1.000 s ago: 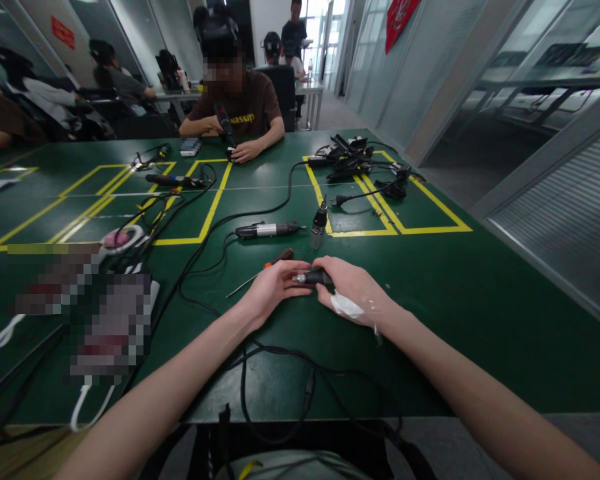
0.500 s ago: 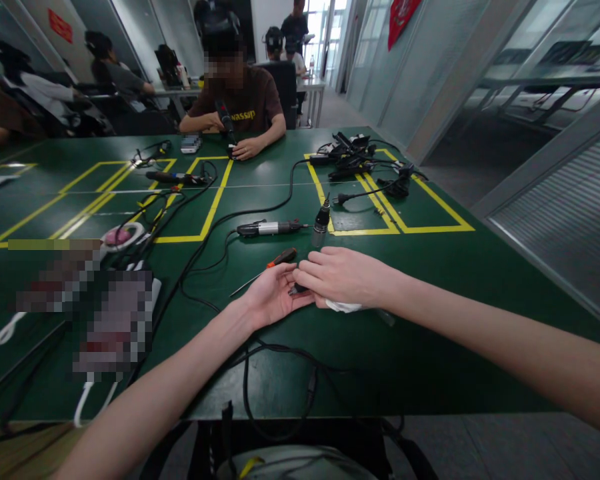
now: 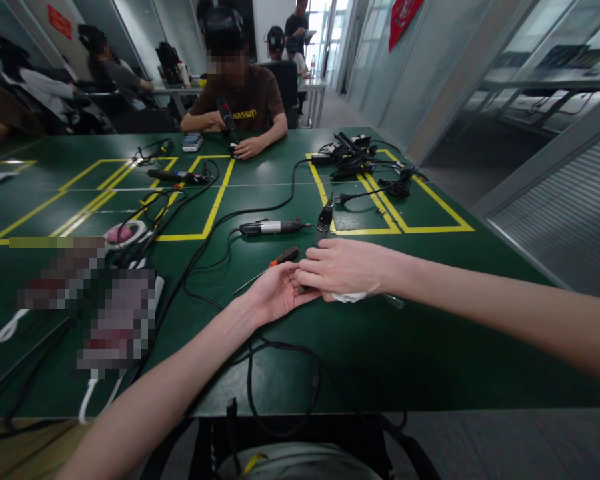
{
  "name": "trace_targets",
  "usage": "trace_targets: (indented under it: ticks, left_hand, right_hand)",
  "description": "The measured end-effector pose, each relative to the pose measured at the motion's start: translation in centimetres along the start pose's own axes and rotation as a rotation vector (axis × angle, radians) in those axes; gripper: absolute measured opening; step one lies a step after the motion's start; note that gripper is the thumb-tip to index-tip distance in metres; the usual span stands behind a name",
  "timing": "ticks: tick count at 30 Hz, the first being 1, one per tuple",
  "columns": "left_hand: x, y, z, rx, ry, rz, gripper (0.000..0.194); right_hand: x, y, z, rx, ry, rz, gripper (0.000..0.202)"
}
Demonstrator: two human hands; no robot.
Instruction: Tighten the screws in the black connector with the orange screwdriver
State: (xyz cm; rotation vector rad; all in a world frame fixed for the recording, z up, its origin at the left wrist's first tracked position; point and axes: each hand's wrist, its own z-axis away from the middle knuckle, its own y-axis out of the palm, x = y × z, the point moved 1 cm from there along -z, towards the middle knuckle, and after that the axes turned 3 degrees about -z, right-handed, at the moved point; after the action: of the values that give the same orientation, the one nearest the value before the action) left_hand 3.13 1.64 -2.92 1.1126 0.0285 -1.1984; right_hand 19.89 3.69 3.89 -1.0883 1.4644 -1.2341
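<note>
My left hand point(image 3: 275, 293) is palm up over the table, its fingertips curled in against my right hand point(image 3: 347, 268). My right hand lies palm down, fingers bent over the left fingertips. A small dark piece point(image 3: 307, 289) shows between them, mostly hidden by the fingers. Crumpled white material point(image 3: 353, 296), perhaps tissue, sticks out under my right palm. Just beyond the hands lies a screwdriver point(image 3: 285, 256) with an orange and black handle. Behind it rest a silver and black electric screwdriver point(image 3: 273, 227) and an upright dark tool part with a pointed tip point(image 3: 325, 217).
A clear strip point(image 3: 394, 302) lies beside my right wrist. Black cables point(image 3: 280, 345) loop across the green table point(image 3: 430, 360). Two blurred boxes point(image 3: 120, 313) and a tape roll point(image 3: 125, 233) are at left. Tangled tools point(image 3: 353, 157) lie at the back right. A person point(image 3: 250, 100) works opposite.
Both hands have shifted slightly right together. The dark piece between them is more covered, and more of the white material shows. The scene has shifted slightly with the camera.
</note>
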Motion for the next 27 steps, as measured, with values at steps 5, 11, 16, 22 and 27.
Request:
trace_targets:
  ticks: [5, 11, 16, 22, 27]
  left_hand:
    - [-0.6, 0.4, 0.5, -0.046, 0.006, -0.050, 0.023]
    - [-0.5, 0.6, 0.8, -0.021, 0.177, -0.282, 0.019]
    - [0.0, 1.2, 1.9, -0.065, 0.674, -0.776, 0.007]
    - [-0.3, 1.0, 3.2, -0.078, 1.118, -1.339, 0.010]
    - [-0.8, 0.2, 3.2, -0.022, 1.137, -1.527, 0.018]
  right_hand:
    - [0.4, 2.0, 1.6, -0.147, 0.512, -0.401, 0.015]
    - [4.3, 5.2, 2.1, -0.758, 0.974, -1.518, 0.017]
    - [6.4, 5.5, 1.1, -0.917, 0.930, -1.931, 0.018]
    - [6.6, 5.9, 0.8, -0.919, 0.923, -2.076, 0.022]
    - [7.1, 6.0, 0.4, -0.930, 0.902, -2.168, 0.020]
